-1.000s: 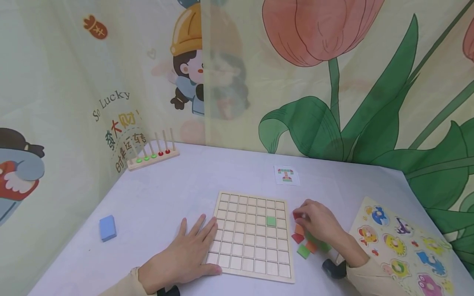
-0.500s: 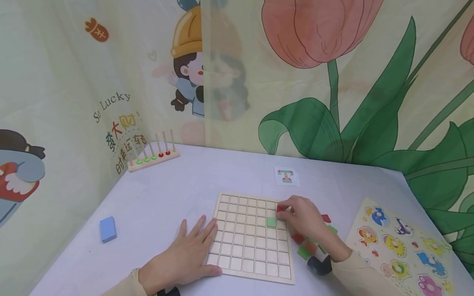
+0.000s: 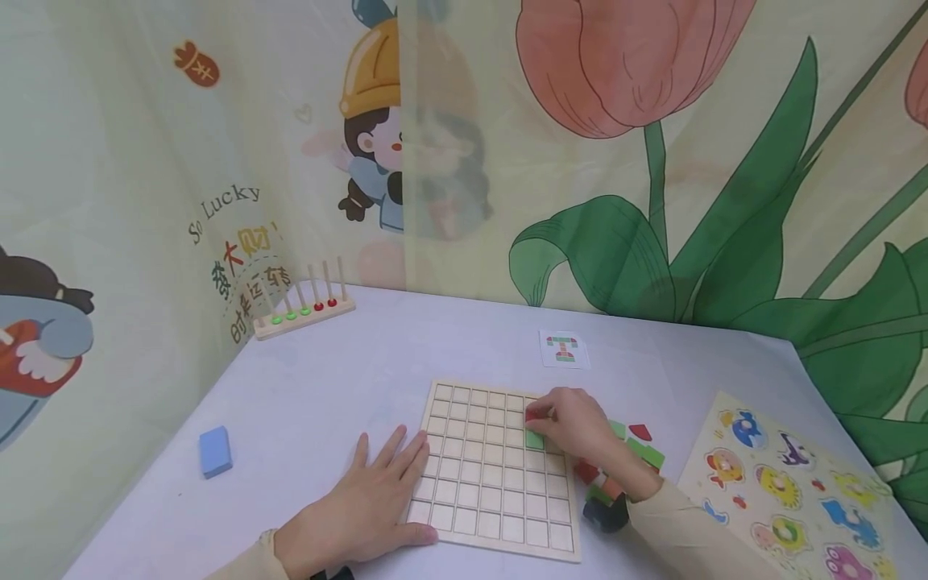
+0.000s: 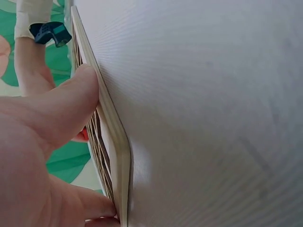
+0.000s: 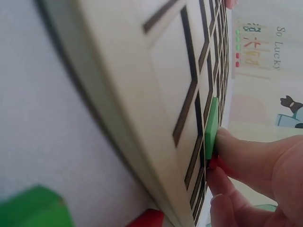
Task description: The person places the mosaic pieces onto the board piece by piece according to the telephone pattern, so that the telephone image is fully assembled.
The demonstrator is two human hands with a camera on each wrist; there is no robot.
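A wooden grid board lies on the table, with a green square tile in one cell near its right side. My left hand rests flat along the board's left edge, fingers spread and straight. Thumb and fingertips touch the frame in the left wrist view. Over the board's upper right my right hand pinches a red tile just behind the green one; the fingers hide most of it. In the right wrist view the red tile shows between thumb and fingers, close to the board.
Loose tiles, red, orange and green, lie right of the board, partly under the right forearm. A pattern card lies behind it. An animal puzzle board is at right, a blue block at left, a bead-peg stand at back left.
My right hand has moved left from the loose tiles onto the board, carrying the red tile to the spot behind the green one. The left hand has stayed on the board's edge.
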